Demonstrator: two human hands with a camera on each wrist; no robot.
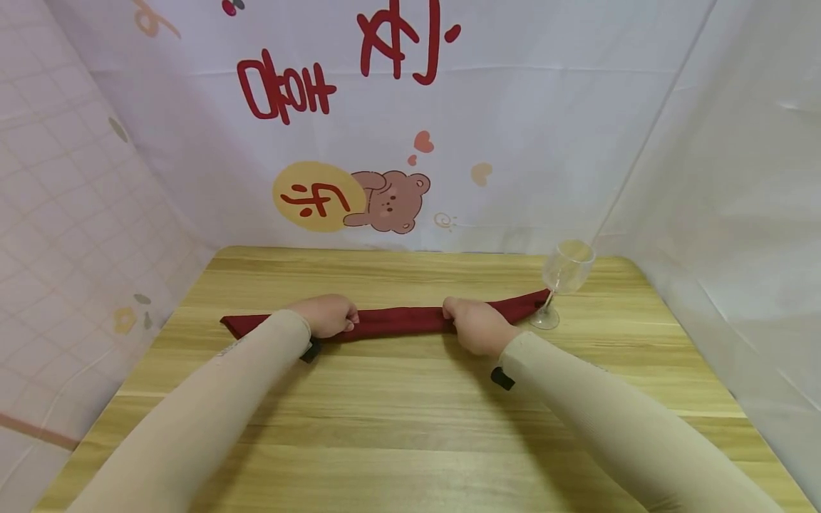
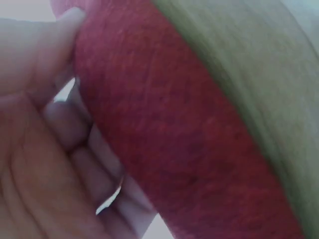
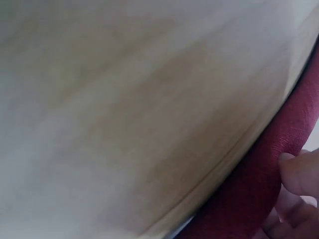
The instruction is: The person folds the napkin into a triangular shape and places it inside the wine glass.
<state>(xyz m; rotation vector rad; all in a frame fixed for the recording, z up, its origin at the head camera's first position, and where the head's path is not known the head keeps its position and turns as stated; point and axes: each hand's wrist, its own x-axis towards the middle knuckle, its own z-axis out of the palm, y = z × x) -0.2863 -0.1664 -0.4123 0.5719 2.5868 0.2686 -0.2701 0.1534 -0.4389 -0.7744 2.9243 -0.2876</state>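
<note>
On top of the wooden table (image 1: pixel 410 427) lies a long red cloth (image 1: pixel 398 320), rolled up thin like a snake and stretched from side to side. Its right end touches the foot of a clear wine glass (image 1: pixel 564 279) that stands up straight near the far right corner. Behind the table hangs a white sheet with a little brown bear (image 1: pixel 388 201) on it. The left hand (image 1: pixel 328 315) holds the cloth left of its middle, with fingers (image 2: pixel 75 134) curled around it. The right hand (image 1: pixel 476 326) holds it right of its middle, fingers (image 3: pixel 299 174) curled on it too.
</note>
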